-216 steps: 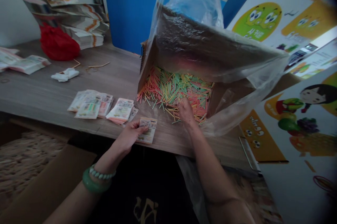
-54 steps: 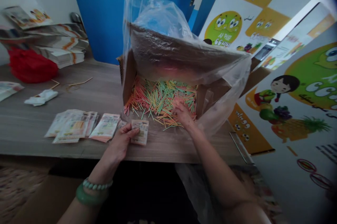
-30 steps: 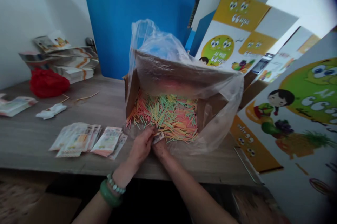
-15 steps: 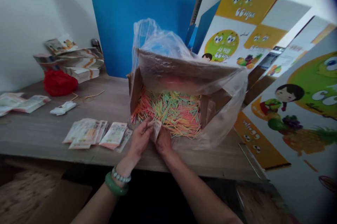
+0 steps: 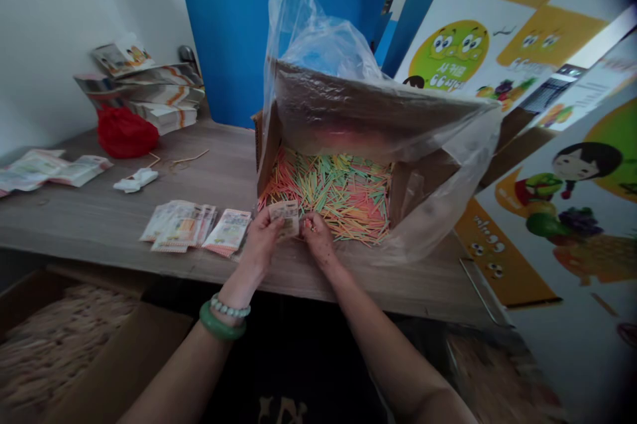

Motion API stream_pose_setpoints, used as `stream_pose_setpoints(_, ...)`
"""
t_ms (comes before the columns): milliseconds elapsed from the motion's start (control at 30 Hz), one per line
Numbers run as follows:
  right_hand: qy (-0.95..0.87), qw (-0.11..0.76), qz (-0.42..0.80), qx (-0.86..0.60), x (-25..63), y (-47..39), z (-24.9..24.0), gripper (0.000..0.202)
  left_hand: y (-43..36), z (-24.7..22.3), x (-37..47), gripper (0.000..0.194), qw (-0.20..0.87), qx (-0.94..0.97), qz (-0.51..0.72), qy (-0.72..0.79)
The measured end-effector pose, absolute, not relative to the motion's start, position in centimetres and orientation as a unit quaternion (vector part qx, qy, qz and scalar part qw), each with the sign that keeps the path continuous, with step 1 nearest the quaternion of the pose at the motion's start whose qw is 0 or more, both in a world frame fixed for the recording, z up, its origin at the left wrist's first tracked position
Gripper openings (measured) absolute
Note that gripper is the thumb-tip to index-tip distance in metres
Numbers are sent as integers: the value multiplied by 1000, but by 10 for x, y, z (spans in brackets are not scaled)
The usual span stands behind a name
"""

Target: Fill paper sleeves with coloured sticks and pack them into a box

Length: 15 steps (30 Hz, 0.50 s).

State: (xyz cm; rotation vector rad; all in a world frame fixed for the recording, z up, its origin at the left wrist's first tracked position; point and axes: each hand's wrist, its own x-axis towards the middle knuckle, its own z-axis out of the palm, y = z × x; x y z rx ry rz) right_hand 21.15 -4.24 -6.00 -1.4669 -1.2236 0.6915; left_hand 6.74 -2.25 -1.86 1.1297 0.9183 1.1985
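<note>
My left hand [image 5: 263,235] pinches a small printed packet [image 5: 285,218], holding it upright at the front of an open cardboard box [image 5: 328,95]. Just right of the packet, my right hand [image 5: 319,239] is closed, with small coloured ends of sticks showing among its curled fingers. Thin pastel sticks [image 5: 343,195] in pink, green, yellow and orange lie heaped in the box, which is lined with a clear plastic bag [image 5: 438,212]. To the left of my left hand, flat printed packets [image 5: 182,225] lie in an overlapping pile, with another small stack [image 5: 227,231] beside them.
A red bag [image 5: 127,132] sits before stacked printed packaging [image 5: 164,95] at the back left. A crumpled white tissue [image 5: 136,180] and more packets [image 5: 82,170] lie leftward. Large printed cartons [image 5: 572,212] stand on the right. Below the table's left side is a filled carton [image 5: 64,331].
My hands have moved apart slightly. The packet, earlier tilted between both hands, now faces me in my left hand. My right hand has come away from it, and the view has shifted.
</note>
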Motion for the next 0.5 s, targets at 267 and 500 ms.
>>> stream_pose_setpoints(267,-556,437,266,-655,201,-53,-47,17,-46,-13,45,26,700,412,411,414)
stream_pose_setpoints(500,-569,396,261,-672,207,-44,-45,24,-32,-19,36,25,580,527,387,485)
